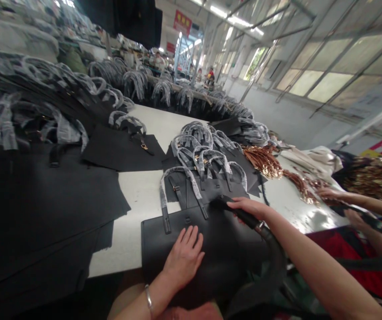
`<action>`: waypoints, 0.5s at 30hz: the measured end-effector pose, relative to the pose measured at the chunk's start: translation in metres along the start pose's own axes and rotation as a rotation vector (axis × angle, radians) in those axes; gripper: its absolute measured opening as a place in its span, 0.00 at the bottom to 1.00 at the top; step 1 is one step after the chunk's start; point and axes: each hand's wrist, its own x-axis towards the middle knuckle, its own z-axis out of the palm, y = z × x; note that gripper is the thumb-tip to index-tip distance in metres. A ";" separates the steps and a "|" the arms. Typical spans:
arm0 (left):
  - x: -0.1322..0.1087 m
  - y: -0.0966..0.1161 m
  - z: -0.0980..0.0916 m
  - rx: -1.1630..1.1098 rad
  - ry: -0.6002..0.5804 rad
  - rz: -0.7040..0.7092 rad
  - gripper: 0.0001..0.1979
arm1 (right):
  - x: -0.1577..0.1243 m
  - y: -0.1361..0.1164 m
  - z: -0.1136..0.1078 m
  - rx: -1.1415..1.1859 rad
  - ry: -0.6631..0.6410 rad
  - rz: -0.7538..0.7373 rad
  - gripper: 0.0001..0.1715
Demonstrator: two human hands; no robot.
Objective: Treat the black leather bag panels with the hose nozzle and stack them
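A flat black bag panel [211, 249] lies in front of me at the table's edge, with a plastic-wrapped handle [180, 171] arching up from its top edge. My left hand [184, 257] rests on the panel, palm down and fingers stretched out, below the handle's ends. In my right hand [249, 210] is a black hand-held tool [244, 217] with a dark tip over the panel's upper part. A metal band joins it to a thick black hose [275, 253] that curves down toward me. What its tip does cannot be made out.
Black panels [44, 195] pile up on the left. More panels with wrapped handles [207, 151] lie ahead on the white table [134, 191]. Brown tassel-like strips with gold metal ends [264, 162] lie on the right, near a co-worker's hands [331, 194]. Panels hang on a rail behind.
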 end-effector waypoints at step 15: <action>0.000 0.000 0.001 0.000 -0.004 -0.009 0.21 | -0.004 -0.011 0.004 0.066 0.299 -0.247 0.20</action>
